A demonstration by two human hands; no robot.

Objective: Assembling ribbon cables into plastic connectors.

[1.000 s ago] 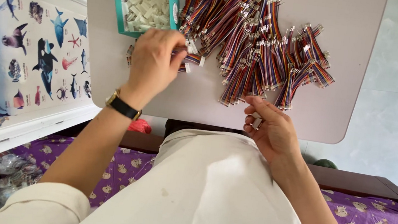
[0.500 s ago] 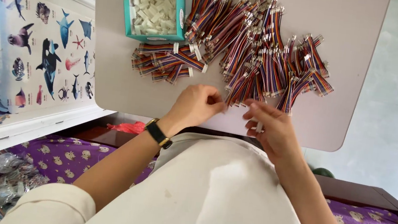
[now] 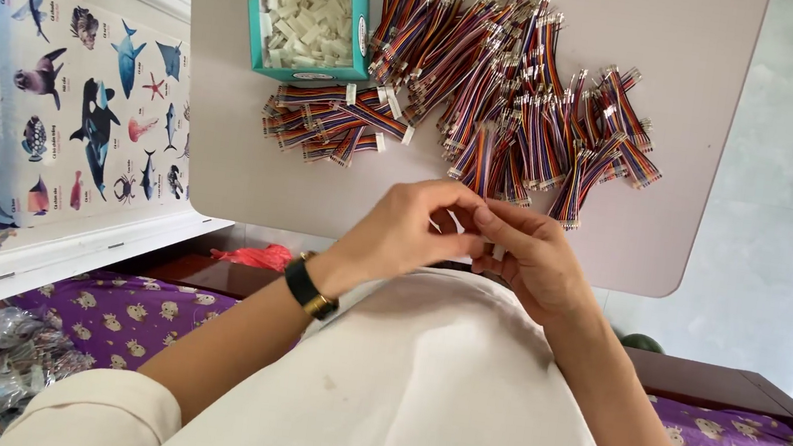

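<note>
In the head view, the left hand (image 3: 406, 229) and the right hand (image 3: 533, 260) meet fingertip to fingertip just over the near edge of the table (image 3: 223, 161), both pinched shut on one small pale piece (image 3: 497, 253), mostly hidden by the fingers. Behind them lie two heaps of rainbow ribbon wires: a small heap (image 3: 334, 120) and a large heap (image 3: 523, 97), too tangled to count. One teal box of white connectors (image 3: 308, 0), cut off at the top, stands beside the small heap, with a sea-animal poster (image 3: 57, 111) further left.

Black wristwatch (image 3: 310, 289); cream sleeve (image 3: 96, 416); white top (image 3: 415, 397)
</note>
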